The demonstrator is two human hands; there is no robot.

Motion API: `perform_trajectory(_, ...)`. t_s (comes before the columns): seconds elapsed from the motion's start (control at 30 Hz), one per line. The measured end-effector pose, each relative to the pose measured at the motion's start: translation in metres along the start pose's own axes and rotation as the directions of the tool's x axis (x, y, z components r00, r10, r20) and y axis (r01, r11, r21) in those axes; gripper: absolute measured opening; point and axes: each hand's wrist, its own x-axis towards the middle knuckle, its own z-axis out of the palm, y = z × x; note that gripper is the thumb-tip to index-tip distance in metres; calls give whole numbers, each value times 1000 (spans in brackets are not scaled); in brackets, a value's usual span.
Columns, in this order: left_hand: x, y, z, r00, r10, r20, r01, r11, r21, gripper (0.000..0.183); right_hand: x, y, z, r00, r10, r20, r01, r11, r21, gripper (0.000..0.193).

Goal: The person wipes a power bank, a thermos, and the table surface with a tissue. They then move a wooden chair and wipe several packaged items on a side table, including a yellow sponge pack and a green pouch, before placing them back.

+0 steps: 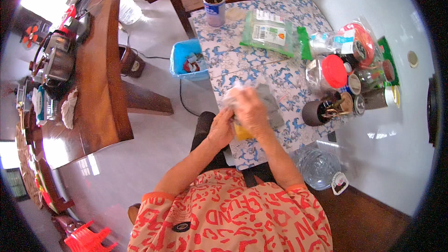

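Observation:
Over the near left edge of the table, my two hands are close together around a white crumpled thing [233,92], tissue or thin plastic; which, I cannot tell. My right hand [251,112] is closed on it from above, slightly blurred. My left hand [221,128] grips its lower left side, the fingertips partly hidden. Beneath my right hand lies a flat grey piece [271,106], like a cloth or sheet. A yellow thing [242,132] shows below my hands, mostly covered by them.
On the blue-patterned table [224,60] stand an open tin [214,9], a green-clear packet [268,32], a red-lidded jar [326,72] and a dark cup [315,113]. A blue-lined bin [186,60] stands left; a large clear bottle [319,168] is on the floor right.

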Motion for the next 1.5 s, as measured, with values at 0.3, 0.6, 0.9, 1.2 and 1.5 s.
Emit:
perform_trajectory(0.3,-3,3,14,999,1,32,-1,1000,-12,35,-5,66,-27,979,205,-6,-194,918,-345,30)
perform_trajectory(0.6,-11,9,41,995,13,100,-2,993,-116,32,-54,28,-35,993,85,-87,-74,990,117,39)
perform_trajectory(0.9,-43,28,61,972,-1,234,43,984,-173,48,-84,-34,-34,903,-390,-181,392,919,-26,36)
perform_trajectory(1.2,-76,51,65,965,161,205,-151,986,-66,37,-65,-66,-59,873,-435,-219,427,900,-85,36)
perform_trajectory(1.5,-95,56,67,953,158,258,-124,982,-145,47,-74,-26,-98,967,-66,-246,66,998,-8,49)
